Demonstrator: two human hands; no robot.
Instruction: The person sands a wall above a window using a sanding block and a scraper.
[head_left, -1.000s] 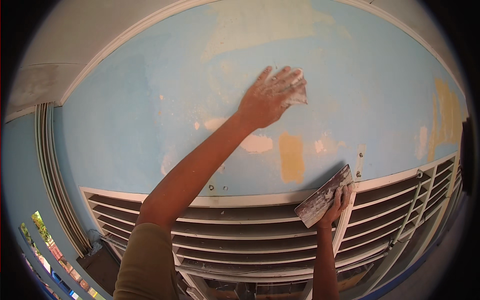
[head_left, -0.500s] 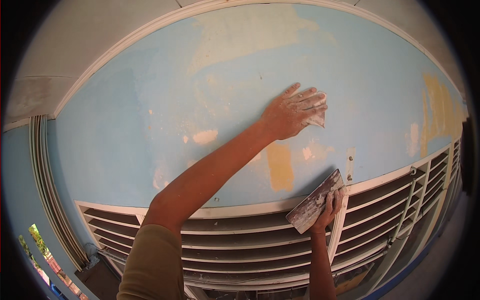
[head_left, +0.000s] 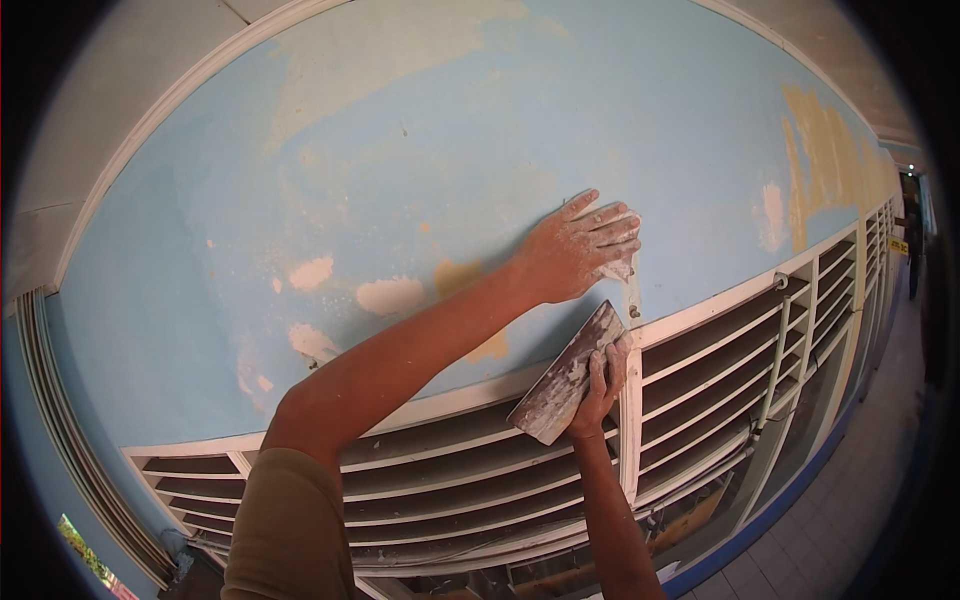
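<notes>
My left hand (head_left: 580,250) is pressed to the light blue wall (head_left: 480,140), its fingers stretched to the right over a thin flat putty scraper (head_left: 619,268) smeared white. Most of that scraper is hidden under the fingers. White dust coats the knuckles and fingertips. Lower down, my right hand (head_left: 602,385) grips a rectangular putty board (head_left: 563,380) by its right edge. The board is tilted, dark, and streaked with pale putty. Near the left hand, a narrow metal strip (head_left: 634,300) with a bolt is fixed to the wall.
Pale putty patches (head_left: 390,295) and a yellowish patch (head_left: 820,160) mark the wall. Below runs a white louvred frame (head_left: 440,470) with a pipe (head_left: 775,370) at its right. Vertical conduits (head_left: 75,430) stand at the left. A tiled floor (head_left: 800,540) shows at lower right.
The view has swung to the right. My left hand, with the scraper, is now lower on the wall, close to the metal strip and nearer the putty board. Both holds are unchanged.
</notes>
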